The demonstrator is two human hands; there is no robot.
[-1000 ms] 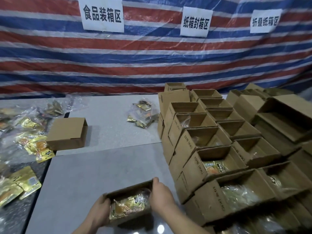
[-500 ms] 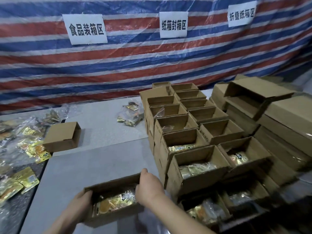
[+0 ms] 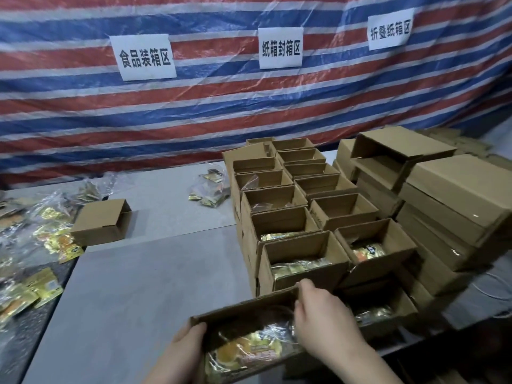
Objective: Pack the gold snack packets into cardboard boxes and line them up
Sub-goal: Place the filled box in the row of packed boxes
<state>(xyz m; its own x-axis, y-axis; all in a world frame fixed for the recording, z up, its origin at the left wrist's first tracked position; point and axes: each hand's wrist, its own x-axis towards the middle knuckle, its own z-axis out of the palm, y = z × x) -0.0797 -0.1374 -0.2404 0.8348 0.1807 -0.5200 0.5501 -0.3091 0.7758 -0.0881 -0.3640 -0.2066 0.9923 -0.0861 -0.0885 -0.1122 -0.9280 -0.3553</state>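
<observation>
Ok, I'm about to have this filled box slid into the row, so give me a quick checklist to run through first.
1. Both hands hold the filled box: left hand at its left end, right hand at its right end. Ok.
2. Gold packets lie inside, below the rim. Ok.
3. Box top open like the rows. Ok.
4. Nearest row box upright, already filled. Ok.
5. Free slot at the near end of the row: hidden by the hands and box. Cannot tell.

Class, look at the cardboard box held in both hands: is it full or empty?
Filled, not empty: the held cardboard box is open-topped and gold snack packets show inside it.
</observation>
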